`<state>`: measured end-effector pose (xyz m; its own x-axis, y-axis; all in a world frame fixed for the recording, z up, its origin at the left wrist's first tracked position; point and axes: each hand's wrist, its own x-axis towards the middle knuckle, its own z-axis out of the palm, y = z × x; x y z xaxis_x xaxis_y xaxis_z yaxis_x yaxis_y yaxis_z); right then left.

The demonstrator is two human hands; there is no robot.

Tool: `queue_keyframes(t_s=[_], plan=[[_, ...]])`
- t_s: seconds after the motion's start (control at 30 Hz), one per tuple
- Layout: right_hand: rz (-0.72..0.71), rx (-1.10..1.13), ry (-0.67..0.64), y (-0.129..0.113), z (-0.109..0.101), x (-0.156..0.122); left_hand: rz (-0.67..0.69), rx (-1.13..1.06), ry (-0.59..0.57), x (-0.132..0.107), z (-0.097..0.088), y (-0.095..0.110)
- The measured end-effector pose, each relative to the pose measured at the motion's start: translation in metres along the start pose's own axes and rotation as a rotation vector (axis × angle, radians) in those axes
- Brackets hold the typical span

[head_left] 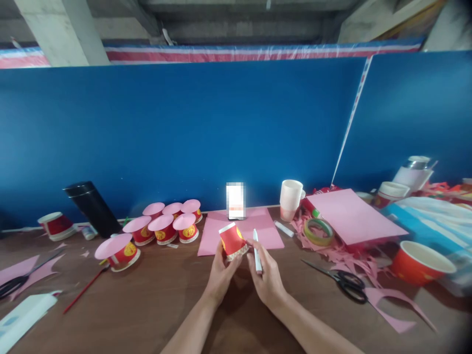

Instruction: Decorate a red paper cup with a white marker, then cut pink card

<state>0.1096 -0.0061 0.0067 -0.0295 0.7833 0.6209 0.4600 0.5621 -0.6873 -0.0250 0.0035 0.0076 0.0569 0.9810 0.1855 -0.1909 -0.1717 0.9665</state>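
Observation:
My left hand (pixel 220 268) is closed around a small red paper cup (pixel 232 240) with a yellow mark, held upside down and tilted just above the brown table (pixel 155 305). My right hand (pixel 266 273) grips a white glue stick (pixel 256 250) upright, its tip close to the cup's right side. A pink paper sheet (pixel 258 227) lies flat just beyond both hands.
Several red cups capped with pink discs (pixel 162 227) stand at the left, by a black flask (pixel 93 207). Scissors (pixel 344 281), a tape roll (pixel 319 231), pink scraps, a pink sheet stack (pixel 354 215), white cups (pixel 290 197) and a red bowl (pixel 420 263) lie to the right. A blue wall runs behind.

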Motion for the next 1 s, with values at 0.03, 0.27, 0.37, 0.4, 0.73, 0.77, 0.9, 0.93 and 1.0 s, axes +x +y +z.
queue_keyframes(t_s=[0.03,0.27,0.37,0.4,0.73,0.77,0.9,0.93,1.0], plan=[[0.005,0.003,-0.004,0.001,0.0,0.0,0.001,-0.004,0.0,0.0,0.0,-0.001],[0.018,0.012,0.008,0.005,0.0,0.001,-0.001,-0.046,0.019,0.002,-0.002,-0.008],[0.018,0.014,0.007,0.005,0.0,0.001,0.002,-0.03,0.03,0.002,-0.002,-0.006],[0.019,0.014,0.006,0.005,0.0,0.002,0.003,-0.025,0.032,0.003,-0.002,-0.005],[0.066,0.012,-0.035,0.008,0.0,0.002,-0.05,-0.052,0.079,0.007,-0.002,-0.007],[0.068,0.009,-0.037,0.009,0.0,0.002,-0.051,-0.045,0.088,0.007,-0.002,-0.007],[0.067,0.01,-0.045,0.012,0.001,0.003,-0.065,-0.024,0.088,0.007,-0.005,-0.01],[0.065,0.01,-0.047,0.013,0.002,0.003,-0.059,-0.02,0.089,0.007,-0.005,-0.011],[0.06,0.009,-0.054,0.014,0.002,0.003,-0.05,-0.008,0.091,0.007,-0.006,-0.012]])
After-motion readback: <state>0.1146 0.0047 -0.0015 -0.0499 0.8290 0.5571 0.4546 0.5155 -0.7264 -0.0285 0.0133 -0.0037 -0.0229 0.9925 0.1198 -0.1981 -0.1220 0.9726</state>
